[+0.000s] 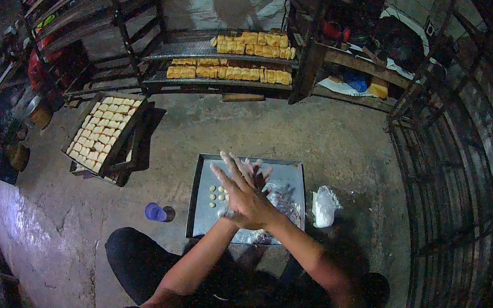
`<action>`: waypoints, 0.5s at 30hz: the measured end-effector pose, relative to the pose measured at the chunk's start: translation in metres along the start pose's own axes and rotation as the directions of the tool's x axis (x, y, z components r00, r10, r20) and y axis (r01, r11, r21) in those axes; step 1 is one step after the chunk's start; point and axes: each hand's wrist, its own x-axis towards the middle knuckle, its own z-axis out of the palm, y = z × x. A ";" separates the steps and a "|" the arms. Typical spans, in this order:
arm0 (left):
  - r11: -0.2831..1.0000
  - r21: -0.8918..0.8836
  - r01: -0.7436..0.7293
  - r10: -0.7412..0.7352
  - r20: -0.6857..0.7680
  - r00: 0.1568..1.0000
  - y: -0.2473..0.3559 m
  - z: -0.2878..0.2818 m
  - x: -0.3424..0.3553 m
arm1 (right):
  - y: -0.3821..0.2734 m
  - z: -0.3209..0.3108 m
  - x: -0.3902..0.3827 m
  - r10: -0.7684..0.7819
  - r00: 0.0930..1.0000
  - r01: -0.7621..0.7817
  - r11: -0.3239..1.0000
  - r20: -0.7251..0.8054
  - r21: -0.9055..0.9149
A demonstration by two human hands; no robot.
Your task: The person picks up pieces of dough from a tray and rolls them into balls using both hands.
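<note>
My right hand (247,201) lies across my left hand (261,173), palm toward palm, over a shallow metal tray (192,221). The fingers of both hands are stretched out and spread, with white powder on them. Whether anything sits between the palms is hidden. Beside the hands, toward the left of the tray, are several small pale dough balls (213,197) set in short rows. White flour (290,198) is scattered over the tray's right half.
An open bag of white powder (324,207) stands right of the tray, a purple cup (155,212) left of it. Farther left, a tray of pale buns (103,128) rests on another. Racks hold golden bread (252,48) at the back; a metal frame (448,195) lines the right.
</note>
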 end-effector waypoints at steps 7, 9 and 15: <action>0.799 -0.152 0.582 -0.495 0.384 0.779 0.026 -0.023 0.011 | 0.033 -0.020 -0.003 0.114 0.989 -0.125 0.986 -0.096 -0.114; 0.723 -0.398 0.565 -0.444 0.358 0.821 0.029 -0.022 0.015 | 0.026 -0.015 -0.015 0.106 0.993 -0.111 0.989 -0.054 -0.103; 0.978 -0.038 0.206 -0.201 0.110 0.973 0.021 -0.001 -0.004 | -0.008 -0.012 -0.004 -0.003 1.000 0.002 0.999 -0.014 -0.047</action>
